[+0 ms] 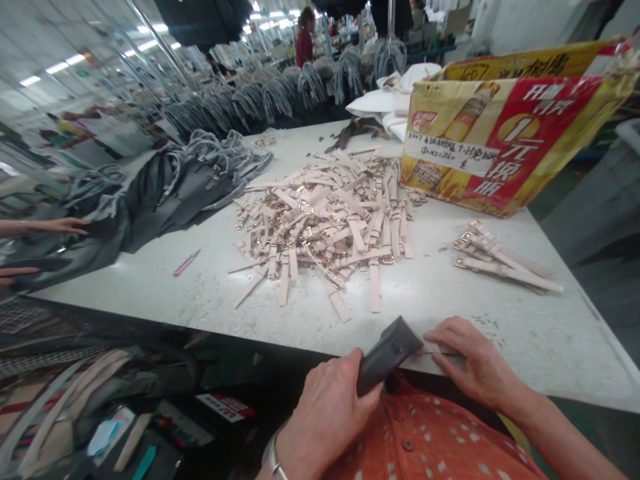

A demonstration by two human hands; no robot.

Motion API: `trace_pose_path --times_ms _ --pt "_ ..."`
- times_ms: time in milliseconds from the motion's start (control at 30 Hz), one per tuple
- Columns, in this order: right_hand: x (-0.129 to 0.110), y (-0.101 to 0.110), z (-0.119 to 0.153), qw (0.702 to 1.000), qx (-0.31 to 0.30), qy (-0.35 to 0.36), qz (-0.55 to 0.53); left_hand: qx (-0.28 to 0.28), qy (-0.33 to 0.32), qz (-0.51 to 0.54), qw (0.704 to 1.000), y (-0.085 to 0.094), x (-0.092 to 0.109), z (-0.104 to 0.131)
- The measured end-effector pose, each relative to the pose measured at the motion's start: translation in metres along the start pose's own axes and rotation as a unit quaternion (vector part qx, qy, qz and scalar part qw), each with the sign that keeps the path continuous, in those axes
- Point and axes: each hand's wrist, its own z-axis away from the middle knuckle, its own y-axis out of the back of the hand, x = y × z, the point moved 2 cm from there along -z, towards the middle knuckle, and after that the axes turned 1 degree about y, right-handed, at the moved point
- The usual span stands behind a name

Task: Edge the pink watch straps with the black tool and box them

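Note:
My left hand is wrapped round a dark grey, box-ended handheld tool, whose exact kind I cannot make out. The wide end of the tool points toward my right hand. That hand pinches a pale pink strap between thumb and fingers at the table's front edge. The strap reaches to the tool's end; whether they touch is unclear. Beyond them lies a large heap of similar buckled straps with gold buckles. A small bunch of the same straps lies apart on the right.
A yellow and red carton stands at the table's back right. Pink-handled snips lie left of the heap. Dark grey bag pieces cover the left side, where a co-worker's hands rest. White material lies behind.

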Motion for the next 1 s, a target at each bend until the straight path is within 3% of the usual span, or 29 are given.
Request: trace_pose_path --times_ms 133,267,333,500,600,667,767,867,1000 --pt "-0.006 0.000 -0.003 1.000 -0.002 -0.007 0.012 0.025 0.009 0.008 1.000 -0.003 0.001 -0.013" --pt "-0.012 0.001 -0.006 1.000 0.012 -0.005 0.006 0.034 0.040 0.002 0.999 -0.006 -0.013 -0.011" --pt "-0.008 0.007 -0.008 0.999 0.049 -0.007 0.007 0.033 0.059 0.007 0.998 -0.008 -0.023 -0.005" --pt "0.035 0.051 -0.009 0.977 0.196 -0.038 0.076 0.016 0.097 0.066 0.993 -0.009 -0.040 0.013" --pt "0.073 0.079 -0.011 0.951 0.264 -0.052 0.154 0.042 0.117 0.090 0.988 -0.007 -0.047 0.022" --pt "0.090 0.087 -0.018 0.933 0.283 -0.065 0.213 0.061 0.131 0.100 0.985 -0.007 -0.052 0.026" --pt "0.084 0.071 -0.039 0.931 0.267 -0.054 0.244 0.081 0.148 0.104 0.980 -0.007 -0.060 0.030" --pt "0.043 0.030 -0.074 0.968 0.169 -0.024 0.186 0.083 0.157 0.106 0.978 -0.008 -0.062 0.032" --pt "-0.007 -0.019 -0.126 0.976 0.039 -0.130 0.173 0.071 0.148 0.105 0.981 -0.009 -0.056 0.033"
